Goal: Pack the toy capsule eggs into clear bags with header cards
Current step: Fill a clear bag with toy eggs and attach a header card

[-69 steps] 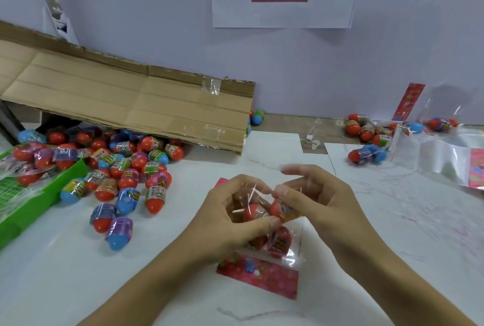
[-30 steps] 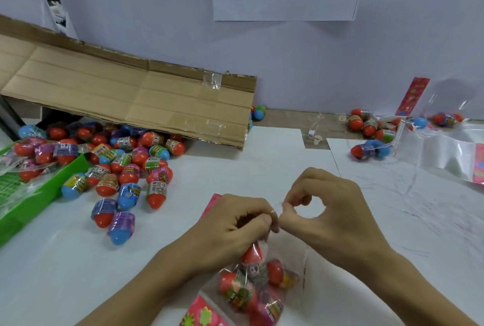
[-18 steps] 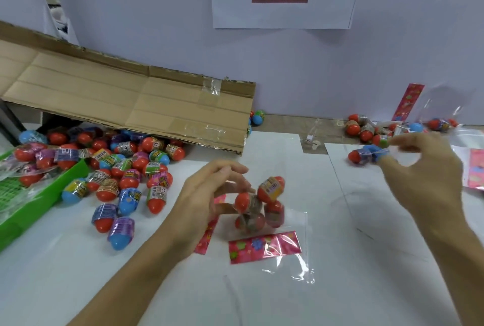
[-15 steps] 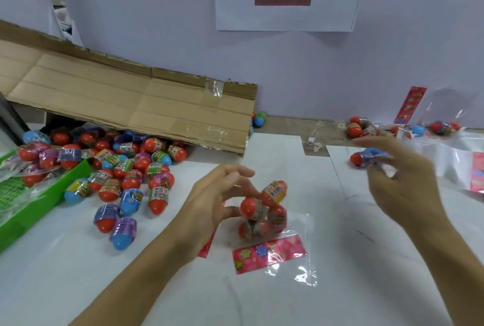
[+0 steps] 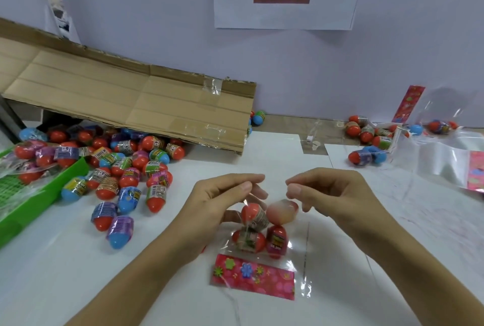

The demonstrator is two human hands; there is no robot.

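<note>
Head view, only one: left hand (image 5: pixel 217 210) at centre, thumb and forefinger pinching the far edge of the clear bag (image 5: pixel 264 244), which lies flat on the white worktop (image 5: pixel 65 273) with its pink header card (image 5: pixel 252 276) at the near end; left grip pinching bag film, same as half a second ago. Right hand (image 5: pixel 335 194) has swung back from the far right, where it was reaching toward the finished packs, now level with the left hand just above the bag; fingers loosely curled, thumb tip near forefinger, nothing clearly held, maybe a thin strip but too blurred to tell. Capsule eggs in the bag (image 5: pixel 248 240): three sharp ones inside, a fourth pale blurred egg (image 5: pixel 282 211) at the bag mouth right under the right fingers, looks mid-motion, cannot tell if inside or just dropped. Judgement: bag is filled or nearly, right hand back means closing the mouth comes next, both hands needed on the open edge. Loose egg pile (image 5: pixel 123 168) left of centre, spilling from under the cardboard flap (image 5: pixel 131 100), well apart from the bag; green tray (image 5: pixel 39 194) far left. Finished packs (image 5: pixel 372 139) and spare bags (image 5: pixel 445 163) far right. Risk: top eggs roll out before the mouth is shut
</note>
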